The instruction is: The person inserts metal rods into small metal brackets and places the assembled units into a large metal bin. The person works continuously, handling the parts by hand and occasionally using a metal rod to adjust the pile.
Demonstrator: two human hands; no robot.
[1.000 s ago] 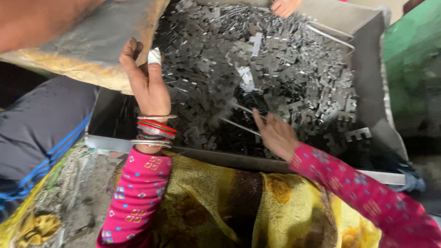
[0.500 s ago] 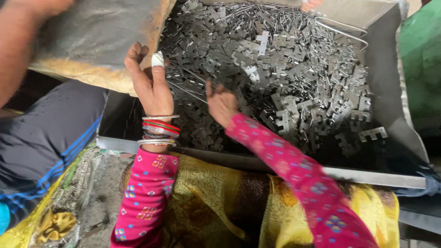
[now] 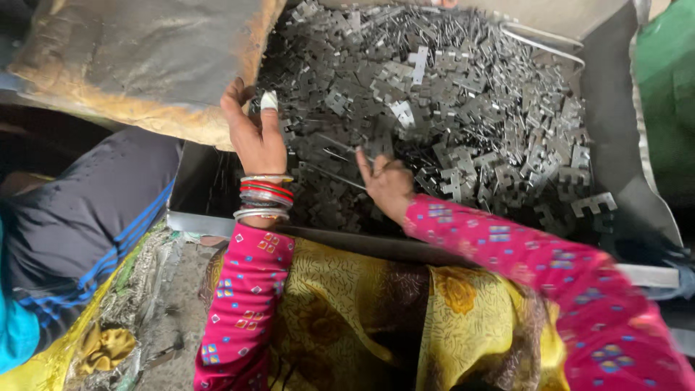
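A grey metal bin [image 3: 615, 94] holds a heap of small dark stamped metal pieces [image 3: 463, 108]. My left hand [image 3: 255, 134], bangles on the wrist and a white bandage on one finger, grips the lower edge of a dirty yellow-grey sack [image 3: 145, 65] at the bin's left rim. My right hand [image 3: 387, 185] lies on the pile near the bin's front wall, fingers spread among the pieces and thin wires; whether it holds one is unclear.
Another person's leg in dark trousers with blue stripes [image 3: 87, 224] sits at the left. A green object [image 3: 666, 94] stands at the right. Yellow patterned cloth [image 3: 376, 318] covers my lap. Scraps and rags [image 3: 105, 347] lie at lower left.
My right hand has swept left across the pile, from the bin's right-middle to close beside my left hand. My left hand has kept its hold on the sack.
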